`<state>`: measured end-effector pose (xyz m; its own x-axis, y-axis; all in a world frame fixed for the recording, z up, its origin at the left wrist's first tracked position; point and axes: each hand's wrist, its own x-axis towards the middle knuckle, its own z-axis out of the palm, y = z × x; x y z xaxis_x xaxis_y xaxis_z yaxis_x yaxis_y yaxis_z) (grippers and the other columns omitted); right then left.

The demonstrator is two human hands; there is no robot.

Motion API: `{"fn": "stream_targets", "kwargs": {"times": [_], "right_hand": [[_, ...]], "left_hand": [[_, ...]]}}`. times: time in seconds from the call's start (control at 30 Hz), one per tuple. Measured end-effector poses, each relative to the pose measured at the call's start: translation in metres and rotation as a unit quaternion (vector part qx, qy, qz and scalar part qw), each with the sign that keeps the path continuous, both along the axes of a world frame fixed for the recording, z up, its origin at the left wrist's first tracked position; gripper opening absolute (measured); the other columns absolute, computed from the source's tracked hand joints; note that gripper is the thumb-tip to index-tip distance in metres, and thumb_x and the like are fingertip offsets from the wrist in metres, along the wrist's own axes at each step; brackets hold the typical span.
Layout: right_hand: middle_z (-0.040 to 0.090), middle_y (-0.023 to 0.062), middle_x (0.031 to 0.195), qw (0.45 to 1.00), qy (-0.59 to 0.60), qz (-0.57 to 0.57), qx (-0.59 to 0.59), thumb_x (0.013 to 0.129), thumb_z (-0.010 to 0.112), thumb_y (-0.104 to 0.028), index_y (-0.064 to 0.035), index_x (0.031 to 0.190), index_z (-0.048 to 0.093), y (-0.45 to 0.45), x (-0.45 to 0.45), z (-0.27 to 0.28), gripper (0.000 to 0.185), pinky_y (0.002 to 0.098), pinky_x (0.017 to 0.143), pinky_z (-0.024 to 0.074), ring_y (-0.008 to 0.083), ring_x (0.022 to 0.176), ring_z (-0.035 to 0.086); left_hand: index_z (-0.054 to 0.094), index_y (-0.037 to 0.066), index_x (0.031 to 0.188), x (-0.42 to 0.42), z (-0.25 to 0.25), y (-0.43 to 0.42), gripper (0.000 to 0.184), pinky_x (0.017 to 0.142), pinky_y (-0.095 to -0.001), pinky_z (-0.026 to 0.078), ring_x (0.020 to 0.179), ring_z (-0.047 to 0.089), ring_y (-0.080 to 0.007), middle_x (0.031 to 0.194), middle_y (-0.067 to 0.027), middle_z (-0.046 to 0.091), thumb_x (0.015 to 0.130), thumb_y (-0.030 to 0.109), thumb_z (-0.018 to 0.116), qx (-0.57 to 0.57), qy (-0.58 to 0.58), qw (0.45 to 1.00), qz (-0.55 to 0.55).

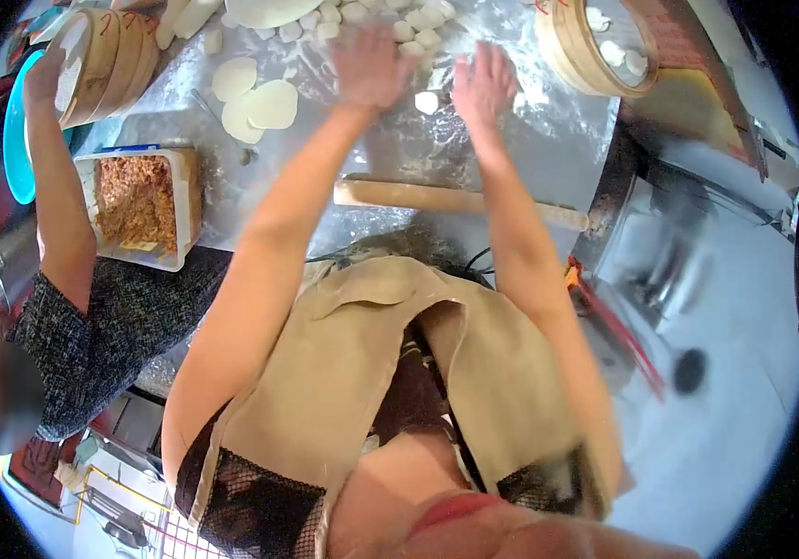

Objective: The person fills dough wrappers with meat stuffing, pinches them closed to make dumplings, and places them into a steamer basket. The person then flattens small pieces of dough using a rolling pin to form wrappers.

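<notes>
My left hand (371, 70) reaches over the floured metal table, beside a group of white dough pieces (329, 30); it is blurred and its fingers are smeared. To its right, my right hand (484, 84) rests with fingers apart. Between the two hands lies a single small dough piece (426, 102), nearest to my right hand. Flat round dough wrappers (273, 104) overlap left of my left forearm. A wooden rolling pin (409, 195) lies across the table's near side, passing under my right forearm.
A co-worker's arm (62, 196) at the left reaches to stacked bamboo steamers (106, 65). Nearby is a tub of minced filling (182, 210). Another steamer (646, 79) holding white pieces stands at upper right. The table's right edge (604, 154) shows.
</notes>
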<state>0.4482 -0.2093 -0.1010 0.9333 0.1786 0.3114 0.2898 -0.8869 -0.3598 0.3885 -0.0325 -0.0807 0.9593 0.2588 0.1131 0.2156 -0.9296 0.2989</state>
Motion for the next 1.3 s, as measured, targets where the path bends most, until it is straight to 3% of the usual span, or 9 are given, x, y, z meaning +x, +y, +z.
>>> {"fn": "stream_targets", "kwargs": {"times": [0.1,0.2,0.47,0.53,0.73,0.93,1.0,1.07,1.3], "right_hand": [[0.044,0.0205,0.129,0.968,0.044,0.229,0.089,0.083,0.052,-0.042,-0.0031,0.123,0.048,0.024,-0.012,0.009,0.056,0.0546,0.103,0.0242,0.0391,0.120,0.040],[0.049,0.0192,0.123,0.957,0.010,0.286,-0.038,0.085,0.048,-0.041,-0.0034,0.120,0.050,-0.016,-0.025,0.027,0.051,0.0525,0.103,0.0253,0.0374,0.117,0.042],[0.047,0.0147,0.129,0.953,0.070,0.296,0.018,0.080,0.054,-0.043,-0.0150,0.125,0.050,0.027,-0.020,0.028,0.053,0.0589,0.102,0.0242,0.0332,0.124,0.039],[0.047,0.0147,0.128,0.939,0.019,0.340,-0.053,0.079,0.055,-0.044,-0.0130,0.125,0.049,0.003,-0.018,0.025,0.056,0.0582,0.100,0.0265,0.0326,0.122,0.041],[0.034,0.0172,0.141,0.995,0.083,0.036,0.030,0.087,0.047,-0.040,-0.0158,0.134,0.043,0.017,-0.015,0.010,0.053,0.0536,0.108,0.0132,0.0422,0.130,0.025],[0.030,0.0213,0.142,0.880,0.166,0.394,-0.205,0.085,0.051,-0.037,-0.0074,0.135,0.040,0.005,-0.052,0.039,0.060,0.0523,0.108,0.0157,0.0414,0.131,0.025],[0.035,0.0182,0.140,0.987,0.088,0.134,0.002,0.082,0.055,-0.037,-0.0098,0.131,0.045,-0.029,-0.064,0.022,0.057,0.0515,0.106,0.0217,0.0380,0.129,0.029],[0.038,0.0181,0.136,0.979,0.066,0.189,-0.025,0.081,0.057,-0.037,-0.0095,0.127,0.048,-0.061,-0.092,0.036,0.054,0.0504,0.104,0.0250,0.0376,0.126,0.033],[0.055,0.0137,0.104,0.958,0.071,0.251,-0.122,0.080,0.058,-0.035,-0.0075,0.101,0.059,-0.092,-0.143,0.042,0.035,0.0442,0.085,0.0399,0.0323,0.097,0.052]], "left_hand": [[0.036,0.012,0.137,-0.012,-0.006,-0.019,0.060,0.103,-0.0549,0.024,0.130,0.032,-0.0331,0.137,-0.0159,0.037,0.085,0.038,0.051,-0.053,-0.022,0.997,-0.047],[0.036,0.013,0.137,-0.058,-0.004,0.011,0.061,0.104,-0.0553,0.022,0.131,0.029,-0.0354,0.137,-0.0156,0.038,0.083,0.038,0.052,-0.060,-0.001,0.981,-0.186],[0.042,0.017,0.134,-0.006,-0.010,0.015,0.056,0.105,-0.0568,0.020,0.129,0.027,-0.0389,0.137,-0.0103,0.040,0.083,0.037,0.053,-0.011,-0.014,1.000,-0.016],[0.041,0.016,0.133,-0.030,-0.011,0.023,0.056,0.105,-0.0570,0.020,0.129,0.027,-0.0393,0.136,-0.0091,0.041,0.082,0.035,0.055,-0.058,-0.041,0.981,-0.179],[0.039,0.013,0.135,-0.038,-0.026,0.048,0.055,0.106,-0.0576,0.016,0.129,0.026,-0.0426,0.139,-0.0216,0.032,0.086,0.035,0.050,-0.108,-0.166,0.980,0.031],[0.033,0.014,0.138,-0.065,0.002,0.022,0.059,0.107,-0.0583,0.013,0.134,0.019,-0.0412,0.144,-0.0230,0.026,0.086,0.037,0.049,-0.050,0.063,0.963,-0.259],[0.035,0.016,0.137,-0.069,-0.003,0.023,0.057,0.107,-0.0576,0.014,0.134,0.020,-0.0396,0.143,-0.0211,0.028,0.086,0.035,0.050,-0.011,0.068,0.981,-0.183],[0.037,0.017,0.136,-0.065,-0.011,0.019,0.054,0.107,-0.0568,0.014,0.133,0.023,-0.0365,0.141,-0.0174,0.030,0.086,0.032,0.052,-0.073,-0.133,0.983,0.106],[0.042,0.016,0.131,-0.080,0.002,-0.011,0.065,0.100,-0.0511,0.024,0.120,0.037,-0.0299,0.132,-0.0079,0.040,0.075,0.038,0.067,-0.089,-0.060,0.993,0.042]]}}
